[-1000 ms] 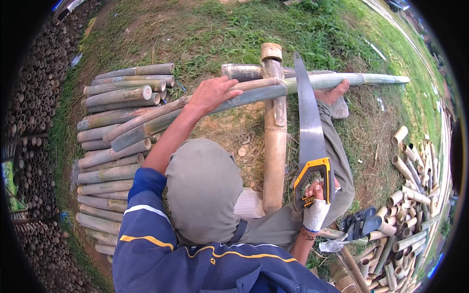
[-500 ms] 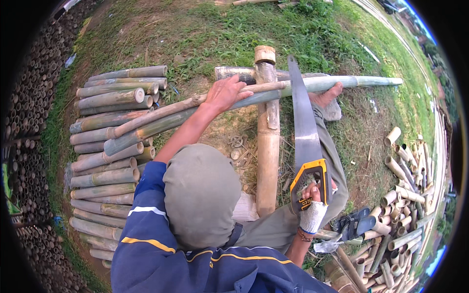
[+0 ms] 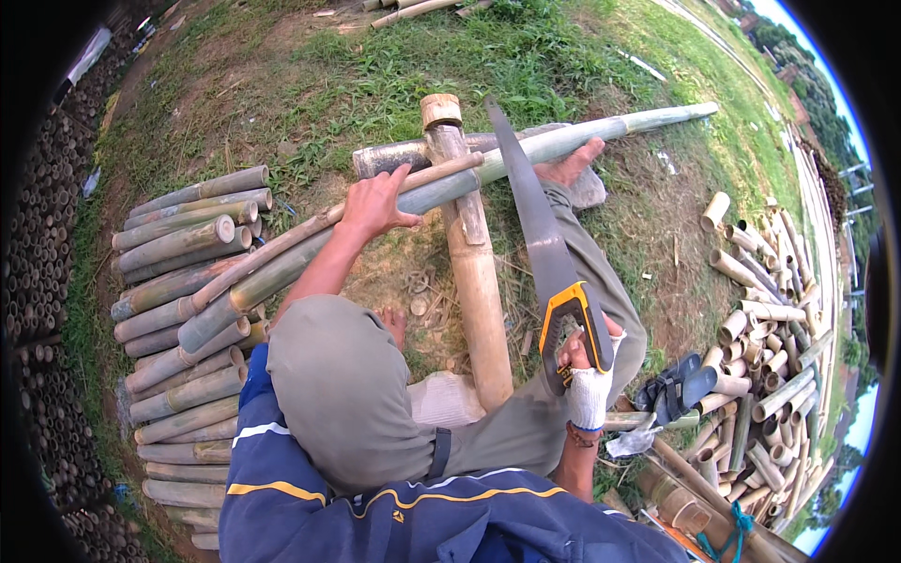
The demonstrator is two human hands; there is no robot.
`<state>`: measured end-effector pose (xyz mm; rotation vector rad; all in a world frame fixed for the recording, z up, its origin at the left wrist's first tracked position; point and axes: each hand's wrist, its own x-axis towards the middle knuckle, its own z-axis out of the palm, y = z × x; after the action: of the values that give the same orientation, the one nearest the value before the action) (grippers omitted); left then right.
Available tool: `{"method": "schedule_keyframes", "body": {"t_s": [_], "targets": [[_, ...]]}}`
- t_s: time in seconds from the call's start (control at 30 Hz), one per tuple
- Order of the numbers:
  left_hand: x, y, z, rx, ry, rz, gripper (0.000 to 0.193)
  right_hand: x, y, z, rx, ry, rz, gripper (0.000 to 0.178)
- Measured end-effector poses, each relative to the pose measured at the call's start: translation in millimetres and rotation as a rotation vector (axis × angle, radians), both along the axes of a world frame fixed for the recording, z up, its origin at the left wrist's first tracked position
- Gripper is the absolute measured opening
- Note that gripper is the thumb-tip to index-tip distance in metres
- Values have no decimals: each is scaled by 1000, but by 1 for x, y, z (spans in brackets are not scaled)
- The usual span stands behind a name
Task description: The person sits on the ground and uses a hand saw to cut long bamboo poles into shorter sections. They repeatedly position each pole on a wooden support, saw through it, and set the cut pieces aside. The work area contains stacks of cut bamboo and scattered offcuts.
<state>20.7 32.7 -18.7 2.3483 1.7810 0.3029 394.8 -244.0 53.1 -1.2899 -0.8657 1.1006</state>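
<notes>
My left hand (image 3: 377, 204) grips a thin brown bamboo stick (image 3: 272, 253), its thumb spread toward a thicker green bamboo pole (image 3: 582, 139). Stick and pole lie side by side, slanting up to the right across an upright bamboo post (image 3: 477, 291) and a dark crosspiece (image 3: 380, 159). In a white knitted glove, my right hand (image 3: 584, 375) is wrapped round the black and yellow handle of a handsaw (image 3: 540, 216). The blade crosses over the green pole, just right of the stick's end; whether its teeth touch cannot be told. My bare foot (image 3: 571, 164) is against the pole.
Stacked bamboo lengths (image 3: 188, 389) lie at left, beneath the pole's near end. Short cut bamboo pieces (image 3: 774, 347) are heaped at right, beside dark sandals (image 3: 680, 387). More bamboo (image 3: 42, 225) is piled at the far left edge. Grass and bare soil surround the post.
The view has shifted, so most things sit further left. My left thumb has moved off the stick, down toward the green pole. The saw keeps about the same place by the stick's end.
</notes>
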Motion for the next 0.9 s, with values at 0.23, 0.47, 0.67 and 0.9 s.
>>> {"method": "schedule_keyframes", "body": {"t_s": [0.23, 0.47, 0.67, 0.9], "targets": [[-53, -28, 7, -175, -112, 44, 109, -1, -4, 4, 57, -75, 136, 70], [-144, -77, 11, -234, -182, 91, 122, -34, 0, -16, 58, -6, 265, 63], [-121, -95, 6, 153, -31, 11, 122, -77, 21, -13, 104, -306, 339, 58], [-31, -43, -3, 235, -161, -132, 96, -76, 29, -3, 161, -358, 302, 57]]}}
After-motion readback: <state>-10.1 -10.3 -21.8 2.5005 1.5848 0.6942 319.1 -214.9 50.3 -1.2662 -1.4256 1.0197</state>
